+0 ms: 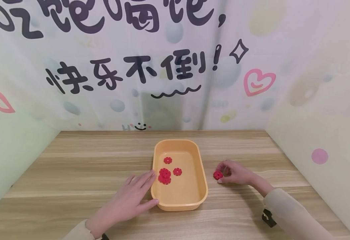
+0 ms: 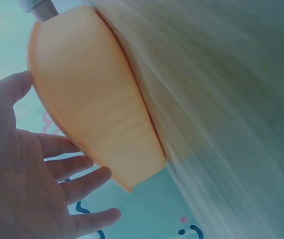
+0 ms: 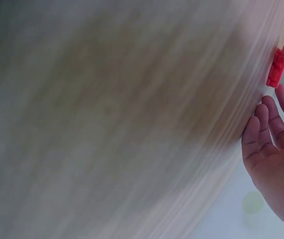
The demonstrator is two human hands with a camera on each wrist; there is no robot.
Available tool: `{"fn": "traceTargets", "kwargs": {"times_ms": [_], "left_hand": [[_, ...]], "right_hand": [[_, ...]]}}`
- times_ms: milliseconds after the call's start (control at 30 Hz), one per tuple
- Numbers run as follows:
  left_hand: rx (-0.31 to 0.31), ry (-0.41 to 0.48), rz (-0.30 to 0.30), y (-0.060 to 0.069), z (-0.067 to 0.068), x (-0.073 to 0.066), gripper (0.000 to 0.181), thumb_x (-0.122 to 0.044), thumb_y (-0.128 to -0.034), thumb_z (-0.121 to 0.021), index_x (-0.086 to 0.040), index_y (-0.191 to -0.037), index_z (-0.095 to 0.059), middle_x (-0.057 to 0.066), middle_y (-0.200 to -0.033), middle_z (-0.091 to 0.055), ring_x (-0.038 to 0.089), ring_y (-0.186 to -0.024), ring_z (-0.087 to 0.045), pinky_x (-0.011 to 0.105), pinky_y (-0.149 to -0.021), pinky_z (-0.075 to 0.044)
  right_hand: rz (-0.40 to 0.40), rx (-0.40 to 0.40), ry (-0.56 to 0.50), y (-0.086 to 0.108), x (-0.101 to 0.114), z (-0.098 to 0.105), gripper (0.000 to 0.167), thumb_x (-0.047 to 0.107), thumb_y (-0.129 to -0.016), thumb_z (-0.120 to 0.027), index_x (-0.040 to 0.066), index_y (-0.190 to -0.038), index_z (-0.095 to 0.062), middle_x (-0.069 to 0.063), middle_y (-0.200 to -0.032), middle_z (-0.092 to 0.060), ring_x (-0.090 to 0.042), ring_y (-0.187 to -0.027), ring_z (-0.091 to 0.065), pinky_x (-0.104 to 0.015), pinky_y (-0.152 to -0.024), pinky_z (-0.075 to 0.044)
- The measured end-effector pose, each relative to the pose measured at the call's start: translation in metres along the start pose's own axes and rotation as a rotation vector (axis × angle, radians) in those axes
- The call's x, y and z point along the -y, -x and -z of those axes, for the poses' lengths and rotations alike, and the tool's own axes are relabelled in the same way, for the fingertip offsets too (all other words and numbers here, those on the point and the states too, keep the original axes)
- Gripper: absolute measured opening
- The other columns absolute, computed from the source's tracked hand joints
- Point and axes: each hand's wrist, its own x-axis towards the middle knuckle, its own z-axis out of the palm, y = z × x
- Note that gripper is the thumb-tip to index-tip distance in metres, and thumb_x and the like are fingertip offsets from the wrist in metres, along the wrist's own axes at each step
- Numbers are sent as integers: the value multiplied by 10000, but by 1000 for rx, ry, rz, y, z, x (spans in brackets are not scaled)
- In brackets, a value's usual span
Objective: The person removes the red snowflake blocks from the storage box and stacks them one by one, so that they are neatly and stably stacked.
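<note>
A pale orange plastic tray [image 1: 181,207] sits on the table, with several red notched plastic discs [image 1: 177,171] lying in its left half, some overlapping. My left hand [image 1: 130,198] touches the tray's left rim with fingers and thumb extended; the left wrist view shows the thumb and fingers spread along the tray wall [image 2: 87,79]. Right of the tray, my right hand [image 1: 236,172] pinches a small stack of red notched discs [image 1: 218,175] between thumb and forefinger, at the tabletop. In the right wrist view the disc stack [image 3: 276,68] stands on edge by the fingertips.
The wood-grain table [image 1: 103,143] meets a printed white curtain [image 1: 175,110] at the back, with pale side walls at left and right. A dark strap piece [image 1: 268,218] shows below the right sleeve [image 1: 292,213].
</note>
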Motion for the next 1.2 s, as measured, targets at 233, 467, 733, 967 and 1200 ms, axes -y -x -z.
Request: {"fn": "traceTargets", "kwargs": {"times_ms": [233,467,733,967,1200], "left_hand": [[12,8,9,-1,-1,0,704,-538,-851,-438,-37,-1341,-365,92,-1378,-321,233,-1219,-318,535,-935,-244],[4,10,11,-1,-1,0,705,-544,-846,-443,-39,-1333,-379,82,-1373,-330,228,-1215,-322,534,-933,-249],[-1,19,6,0,-1,0,703,-538,-846,-451,-38,-1335,-376,89,-1375,-326,234,-1215,-325,542,-928,-251],[7,17,11,0,0,0,699,-531,-849,-451,-39,-1338,-370,89,-1376,-323,235,-1219,-318,542,-933,-245],[0,21,5,1,0,0,704,-539,-848,-445,-44,-1341,-368,92,-1378,-323,237,-1220,-319,544,-927,-252]], "right_hand": [[-6,9,10,0,0,0,322,286,-727,-722,108,-950,-573,5,-849,-511,-178,-766,-491,-303,-667,-428],[-8,9,23,0,0,0,299,265,-722,-726,119,-935,-575,-18,-823,-494,-174,-751,-469,-296,-659,-419],[1,6,24,-1,-1,0,289,240,-721,-727,120,-935,-575,-3,-824,-496,-161,-752,-466,-289,-661,-422],[-6,7,14,0,0,0,298,258,-725,-724,115,-941,-575,-1,-831,-500,-167,-763,-477,-298,-670,-425],[-39,31,-79,0,4,8,249,215,-815,-635,51,-987,-557,-36,-910,-550,-196,-804,-523,-330,-687,-448]]}}
